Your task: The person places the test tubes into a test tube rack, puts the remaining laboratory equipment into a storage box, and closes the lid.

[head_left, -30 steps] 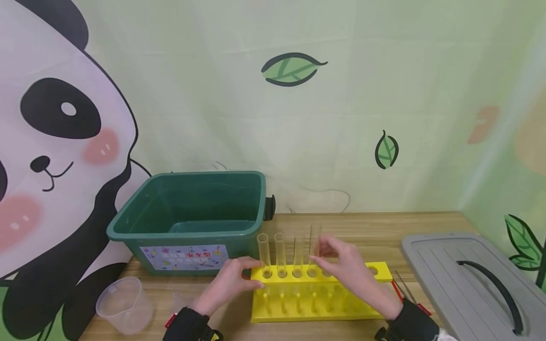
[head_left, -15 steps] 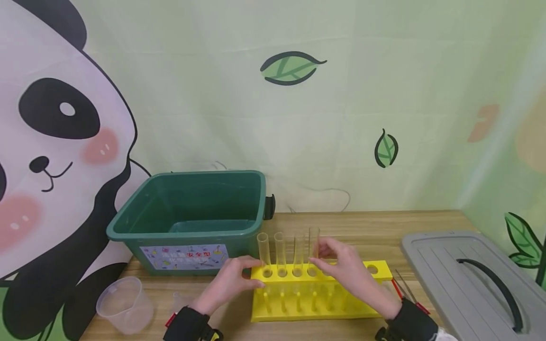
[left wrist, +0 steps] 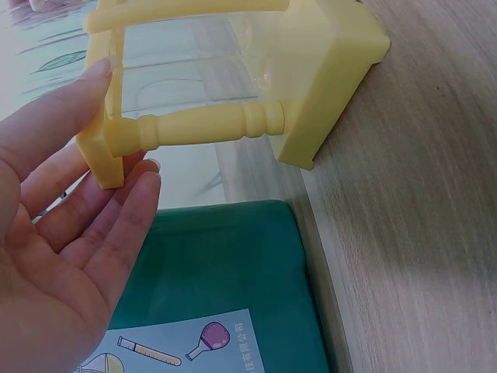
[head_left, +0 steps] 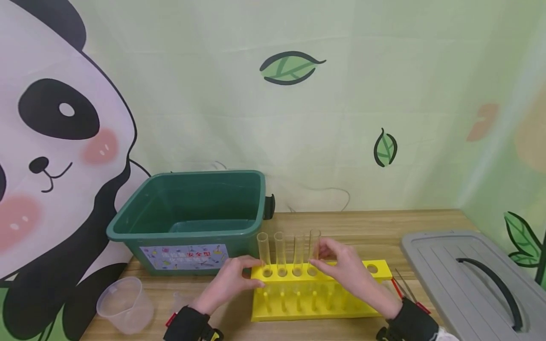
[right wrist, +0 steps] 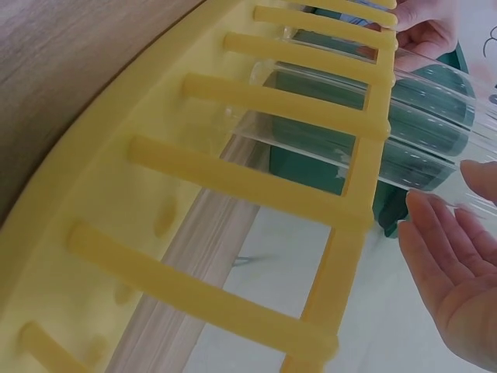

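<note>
A yellow test tube rack (head_left: 315, 313) stands on the table with several clear tubes upright in its left holes, among them the leftmost tube (head_left: 263, 248). My left hand (head_left: 230, 282) grips the rack's left end; in the left wrist view the thumb and fingers of that hand (left wrist: 85, 202) lie on either side of the top bar (left wrist: 99, 148). The fourth tube (head_left: 314, 244) is between the thumb and fingers of my right hand (head_left: 351, 272), its lower part through the rack. In the right wrist view, the right hand (right wrist: 458, 264) is beside the tubes' upper ends.
Behind the rack to the left stands a green bin (head_left: 192, 235) with a black latch. A clear plastic cup (head_left: 125, 308) is at the front left. On the right lie a grey lid (head_left: 452, 279) with a black handle and metal tweezers (head_left: 405, 285).
The fourth tube in my right hand has tilted slightly and its top sits a little lower than a second ago. My left hand remains on the rack's end.
</note>
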Motion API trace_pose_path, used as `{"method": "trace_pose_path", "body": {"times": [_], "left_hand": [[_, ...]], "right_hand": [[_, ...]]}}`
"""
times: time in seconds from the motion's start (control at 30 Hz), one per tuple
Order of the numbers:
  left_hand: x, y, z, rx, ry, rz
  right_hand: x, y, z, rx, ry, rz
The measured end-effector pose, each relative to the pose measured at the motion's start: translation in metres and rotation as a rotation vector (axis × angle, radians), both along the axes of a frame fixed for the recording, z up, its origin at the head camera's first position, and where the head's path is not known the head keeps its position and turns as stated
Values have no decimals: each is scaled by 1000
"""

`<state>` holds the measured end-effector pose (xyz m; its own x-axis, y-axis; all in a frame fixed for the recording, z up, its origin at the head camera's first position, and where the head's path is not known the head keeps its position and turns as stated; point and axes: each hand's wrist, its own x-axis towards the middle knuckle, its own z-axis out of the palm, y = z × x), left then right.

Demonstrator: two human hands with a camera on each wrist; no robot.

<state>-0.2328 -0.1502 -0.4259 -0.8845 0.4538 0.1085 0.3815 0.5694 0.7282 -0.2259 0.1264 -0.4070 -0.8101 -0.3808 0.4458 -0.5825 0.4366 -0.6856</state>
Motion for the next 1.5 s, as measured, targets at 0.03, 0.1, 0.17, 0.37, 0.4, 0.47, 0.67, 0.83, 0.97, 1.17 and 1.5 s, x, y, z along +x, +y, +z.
{"method": "trace_pose_path", "body": {"times": [0.03,0.1,0.17,0.37,0.4,0.47,0.67,0.83,0.97,1.17,1.5], "left_hand": [[0,0,0,-1,4,-2],[0,0,-1,-2,15,-6],[0,0,-1,-3,25,-11],[-1,-1,-2,1,28,-13],[-1,-1,-2,3,27,-14],[-1,-1,-2,8,22,-14],[-1,1,-3,14,22,-17],[-1,1,-2,-1,11,-8],[-1,1,-1,-12,-4,4],[-2,2,-2,-17,-11,14],[2,4,-1,-35,39,23]], "right_hand": [[0,0,0,1,-4,2],[0,0,0,2,-12,5],[-1,1,1,6,-19,4],[-1,2,1,20,-25,4],[-1,2,1,25,-25,3],[0,4,2,38,-33,-1],[15,20,3,100,-17,-92],[34,39,1,241,85,-182],[44,48,-4,355,124,-256],[50,53,-12,510,125,-307],[47,56,-24,619,173,-280]]}}
